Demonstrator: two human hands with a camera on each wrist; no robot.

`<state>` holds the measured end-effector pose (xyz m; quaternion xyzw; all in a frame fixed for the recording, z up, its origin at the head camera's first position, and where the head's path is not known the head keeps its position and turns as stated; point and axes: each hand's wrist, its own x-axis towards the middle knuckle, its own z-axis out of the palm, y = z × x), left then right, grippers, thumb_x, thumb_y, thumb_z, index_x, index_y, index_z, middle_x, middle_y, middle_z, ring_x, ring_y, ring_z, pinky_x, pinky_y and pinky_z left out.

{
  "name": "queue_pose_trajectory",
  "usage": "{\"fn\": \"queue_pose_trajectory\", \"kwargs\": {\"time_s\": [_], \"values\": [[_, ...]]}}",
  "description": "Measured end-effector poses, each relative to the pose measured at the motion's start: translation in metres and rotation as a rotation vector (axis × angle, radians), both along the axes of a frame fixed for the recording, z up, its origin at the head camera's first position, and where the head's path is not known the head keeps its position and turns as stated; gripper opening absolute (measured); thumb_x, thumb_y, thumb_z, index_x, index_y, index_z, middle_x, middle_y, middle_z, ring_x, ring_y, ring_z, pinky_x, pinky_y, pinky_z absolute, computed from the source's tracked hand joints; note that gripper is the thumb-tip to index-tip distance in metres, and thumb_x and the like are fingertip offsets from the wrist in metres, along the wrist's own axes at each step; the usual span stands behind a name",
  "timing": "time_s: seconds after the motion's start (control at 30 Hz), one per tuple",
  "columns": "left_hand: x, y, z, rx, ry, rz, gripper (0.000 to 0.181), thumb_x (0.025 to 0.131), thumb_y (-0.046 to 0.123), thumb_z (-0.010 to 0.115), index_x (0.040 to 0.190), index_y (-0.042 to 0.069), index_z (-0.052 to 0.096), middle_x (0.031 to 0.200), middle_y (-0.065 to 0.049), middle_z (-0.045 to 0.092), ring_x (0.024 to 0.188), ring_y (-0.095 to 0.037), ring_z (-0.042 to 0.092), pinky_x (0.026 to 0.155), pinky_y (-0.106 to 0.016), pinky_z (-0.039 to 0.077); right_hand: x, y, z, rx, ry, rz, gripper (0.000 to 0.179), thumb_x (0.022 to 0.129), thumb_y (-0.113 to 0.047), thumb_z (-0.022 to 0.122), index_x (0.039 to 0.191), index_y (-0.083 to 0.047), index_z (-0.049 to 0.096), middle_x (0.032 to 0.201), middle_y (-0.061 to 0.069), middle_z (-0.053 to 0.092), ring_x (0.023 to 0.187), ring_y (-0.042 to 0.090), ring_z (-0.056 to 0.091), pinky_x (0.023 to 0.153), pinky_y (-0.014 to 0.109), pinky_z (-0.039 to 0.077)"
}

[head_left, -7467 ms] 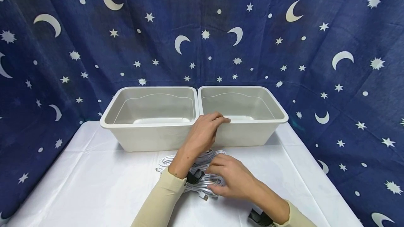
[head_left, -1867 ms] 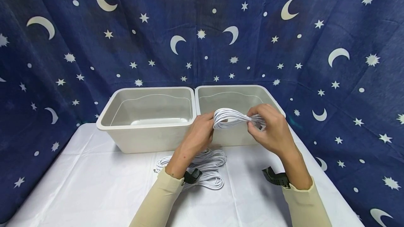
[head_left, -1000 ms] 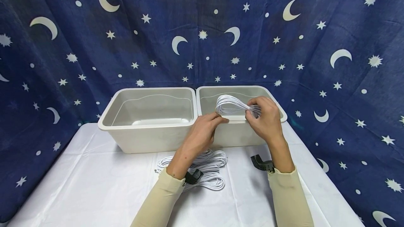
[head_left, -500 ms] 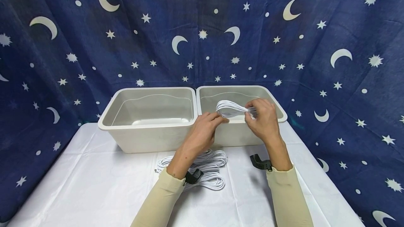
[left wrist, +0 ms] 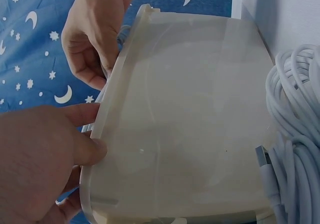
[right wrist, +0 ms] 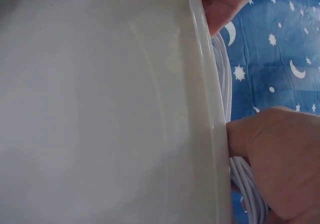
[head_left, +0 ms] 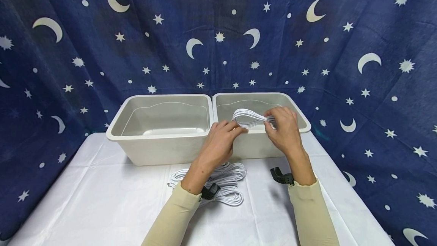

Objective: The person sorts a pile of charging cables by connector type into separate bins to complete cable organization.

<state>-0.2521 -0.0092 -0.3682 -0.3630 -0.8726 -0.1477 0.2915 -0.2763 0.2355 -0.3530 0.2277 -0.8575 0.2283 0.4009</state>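
My right hand (head_left: 285,129) pinches a coiled white cable (head_left: 247,117) at its gathered middle, over the front rim of the right plastic bin (head_left: 263,145). The loose loop points left, its end close to my left fingers. My left hand (head_left: 220,139) grips that bin's front rim near its left corner, thumb outside, as the left wrist view shows. Below my left wrist lies a pile of coiled white USB cables (head_left: 227,185) on the table, partly hidden by the forearm. One metal USB plug (left wrist: 263,155) shows among them.
A matching left bin (head_left: 162,149) stands beside the right one, their rims nearly meeting. Both rest on a white-covered table (head_left: 85,200). A blue curtain (head_left: 218,18) with moons and stars hangs behind and at both sides.
My right hand has lifted one cable coil from the pile to the right bin. Over the last second it has sunk slightly and shifted a little left. My left hand has stayed at the rim.
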Motion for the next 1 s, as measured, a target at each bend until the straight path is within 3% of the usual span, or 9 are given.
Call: {"fn": "queue_pose_trajectory", "kwargs": {"time_s": [0.5, 1.0], "values": [[0.001, 0.000, 0.000, -0.013, -0.018, 0.023, 0.056, 0.088, -0.011, 0.066, 0.129, 0.026, 0.074, 0.121, 0.007, 0.071, 0.108, -0.021, 0.062, 0.088, -0.041, 0.048, -0.002, 0.003, -0.001, -0.008, 0.035, 0.028, 0.025, 0.076, 0.004, 0.080, 0.100, 0.000, 0.073, 0.106, 0.020, 0.073, 0.106, 0.043, 0.062, 0.095, 0.058, 0.043], [0.002, -0.001, 0.001, -0.008, -0.028, 0.021, 0.057, 0.087, -0.011, 0.067, 0.129, 0.026, 0.074, 0.121, 0.008, 0.071, 0.109, -0.021, 0.062, 0.089, -0.040, 0.048, 0.020, 0.001, 0.005, -0.001, 0.089, 0.122, 0.018, 0.078, -0.001, 0.074, 0.095, -0.001, 0.073, 0.094, 0.012, 0.072, 0.095, 0.036, 0.062, 0.090, 0.050, 0.043]]}}
